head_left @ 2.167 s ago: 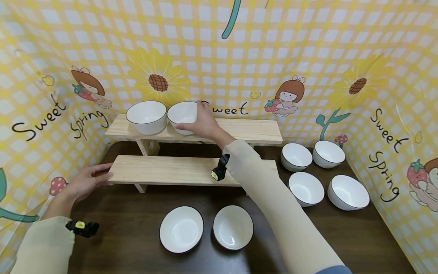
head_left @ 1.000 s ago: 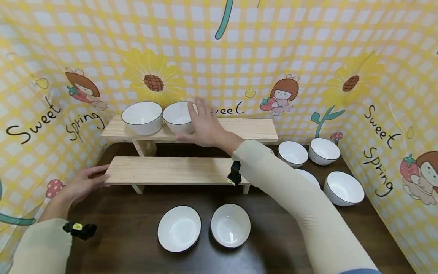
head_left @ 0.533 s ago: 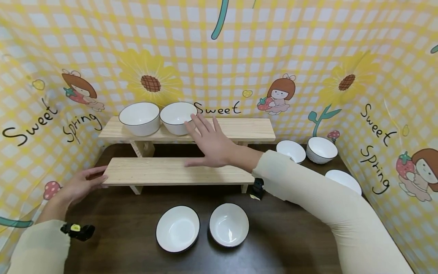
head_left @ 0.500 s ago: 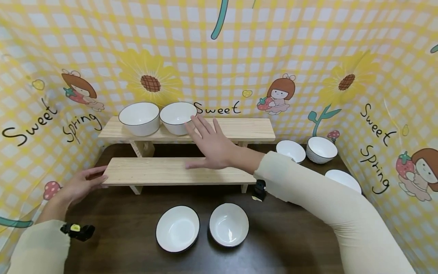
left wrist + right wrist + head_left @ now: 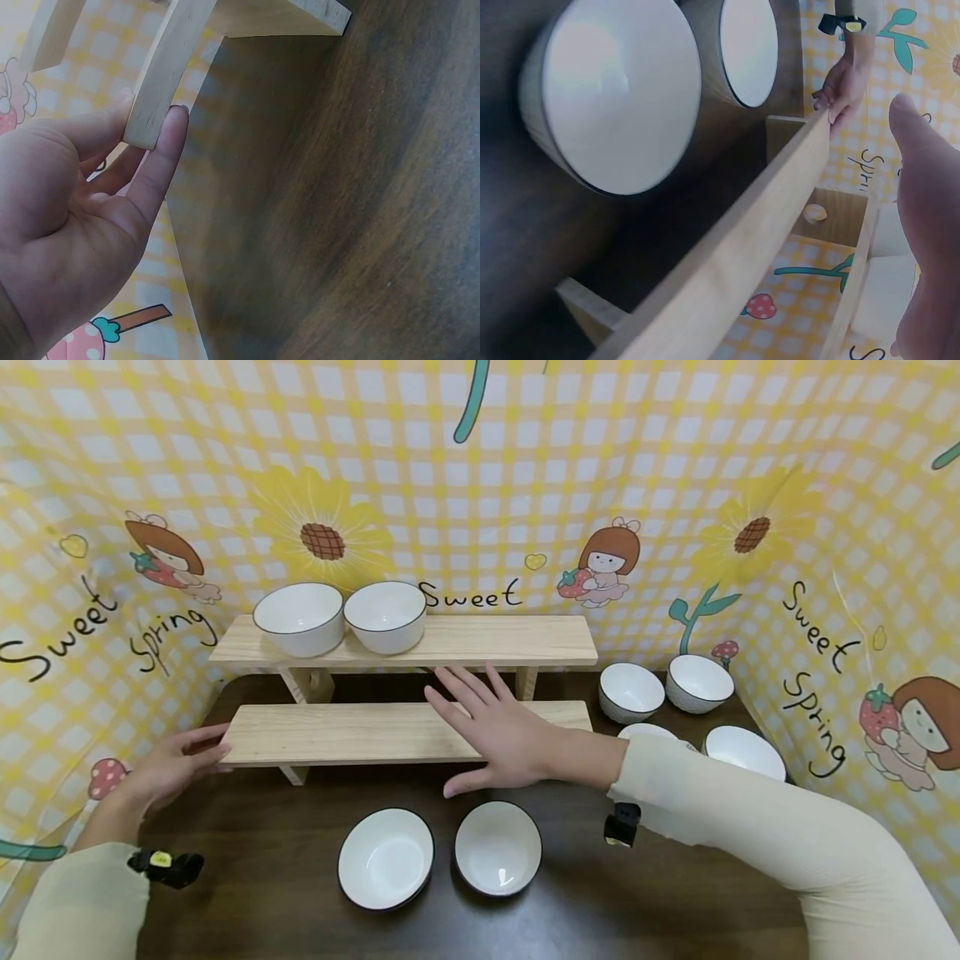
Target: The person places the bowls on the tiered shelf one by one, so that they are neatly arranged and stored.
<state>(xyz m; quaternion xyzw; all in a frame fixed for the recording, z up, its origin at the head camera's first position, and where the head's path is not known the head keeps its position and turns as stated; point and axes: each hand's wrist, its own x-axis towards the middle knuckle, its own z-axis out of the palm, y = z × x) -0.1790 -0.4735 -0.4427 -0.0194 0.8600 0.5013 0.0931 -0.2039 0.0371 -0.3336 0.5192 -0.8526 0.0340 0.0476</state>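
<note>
My left hand (image 5: 174,765) pinches the left end of the lower plank of a two-tier wooden shelf (image 5: 337,735). In the left wrist view, thumb and fingers (image 5: 161,161) lie on either side of the board's end. With fingers spread and nothing in it, my right hand (image 5: 504,735) hovers over the lower plank's right half. On the upper plank (image 5: 510,639), two white dark-rimmed bowls sit side by side: a left bowl (image 5: 300,618) and a right bowl (image 5: 386,617). Two more, a front left bowl (image 5: 386,860) and a front right bowl (image 5: 498,849), stand before the shelf.
Several white bowls stand to the right of the shelf, including a back bowl (image 5: 632,692), a textured bowl (image 5: 699,683) and a bowl (image 5: 744,752) partly behind my right sleeve. A yellow checked cloth (image 5: 480,468) encloses the dark wooden table (image 5: 247,860) at the back and sides.
My right hand has let go of the right bowl on the upper plank and drawn back toward the front right, fingers spreading. My left hand has kept its hold on the lower plank.
</note>
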